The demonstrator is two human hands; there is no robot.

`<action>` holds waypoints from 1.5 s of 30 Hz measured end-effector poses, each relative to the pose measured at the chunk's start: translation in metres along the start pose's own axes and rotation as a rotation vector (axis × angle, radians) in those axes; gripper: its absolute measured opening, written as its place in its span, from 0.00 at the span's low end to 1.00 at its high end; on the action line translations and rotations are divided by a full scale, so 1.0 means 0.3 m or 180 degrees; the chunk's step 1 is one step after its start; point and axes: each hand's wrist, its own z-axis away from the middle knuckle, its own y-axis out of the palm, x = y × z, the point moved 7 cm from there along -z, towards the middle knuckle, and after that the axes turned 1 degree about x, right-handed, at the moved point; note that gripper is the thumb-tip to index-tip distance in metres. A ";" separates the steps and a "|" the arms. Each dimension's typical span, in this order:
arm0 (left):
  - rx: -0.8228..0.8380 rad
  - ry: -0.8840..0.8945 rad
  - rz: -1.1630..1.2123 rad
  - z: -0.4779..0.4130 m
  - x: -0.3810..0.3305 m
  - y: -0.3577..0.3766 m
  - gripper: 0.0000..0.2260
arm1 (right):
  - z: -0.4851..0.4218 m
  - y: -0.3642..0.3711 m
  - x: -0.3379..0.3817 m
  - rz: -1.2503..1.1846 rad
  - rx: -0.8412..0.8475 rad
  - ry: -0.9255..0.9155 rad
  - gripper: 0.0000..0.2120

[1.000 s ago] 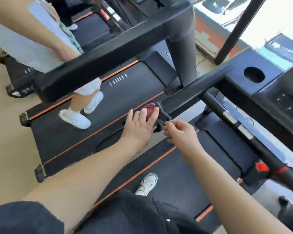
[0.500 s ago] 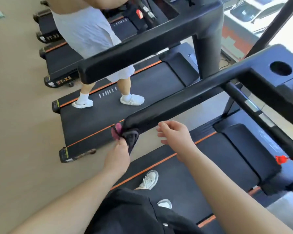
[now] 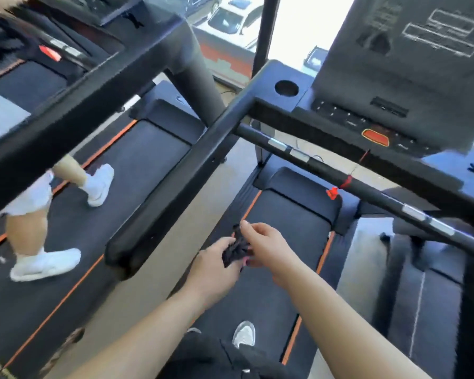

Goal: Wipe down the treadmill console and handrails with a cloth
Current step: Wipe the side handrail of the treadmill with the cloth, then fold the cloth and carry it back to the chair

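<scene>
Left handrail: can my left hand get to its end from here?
Probably yes. The left hand holds the cloth just beside the end of the handrail, with nothing between them.

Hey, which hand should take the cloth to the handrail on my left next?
Probably left. The left hand grips the bunched cloth and sits beside the left handrail; the right hand only pinches the cloth's top, farther away.

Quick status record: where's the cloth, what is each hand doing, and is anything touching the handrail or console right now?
left hand: grips the cloth's lower part
right hand: pinches its upper edge
cloth: dark, bunched, held between both hands over the belt
left handrail: left of the hands, untouched
console: ahead, untouched
neighbouring treadmill: a person stands on it
</scene>
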 end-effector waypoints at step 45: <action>0.5984 0.5699 -0.4358 2.408 0.482 1.496 0.03 | 2.556 0.779 -1.997 -0.3306 -0.5636 0.2455 0.07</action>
